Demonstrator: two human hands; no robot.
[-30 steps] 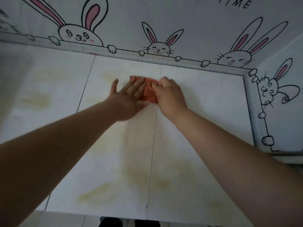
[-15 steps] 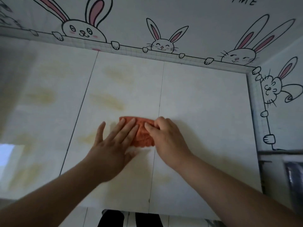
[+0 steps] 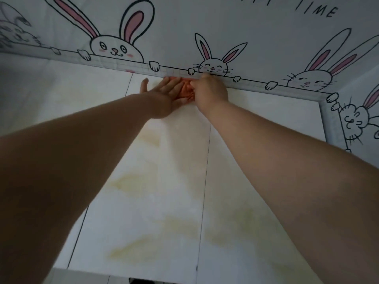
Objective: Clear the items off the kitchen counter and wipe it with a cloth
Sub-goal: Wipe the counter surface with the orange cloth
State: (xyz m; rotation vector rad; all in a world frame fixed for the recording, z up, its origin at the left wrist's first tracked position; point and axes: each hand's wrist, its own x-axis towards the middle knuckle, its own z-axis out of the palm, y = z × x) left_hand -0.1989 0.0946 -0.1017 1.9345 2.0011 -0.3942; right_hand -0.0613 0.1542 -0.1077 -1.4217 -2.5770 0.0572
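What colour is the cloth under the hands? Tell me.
Orange-red; the cloth shows between both hands at the counter's back edge in the head view.

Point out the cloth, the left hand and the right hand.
cloth [image 3: 187,91], head view, orange fold between the hands
left hand [image 3: 164,99], head view, back of hand
right hand [image 3: 211,92], head view, knuckles

A home kitchen: tiled counter [image 3: 168,201] beneath cartoon-rabbit wall covering [image 3: 205,27]

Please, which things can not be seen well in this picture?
- Head view: the orange cloth is mostly hidden under the left hand and right hand.
- The wall lettering is cut by the top edge.
- The counter runs past the left edge.
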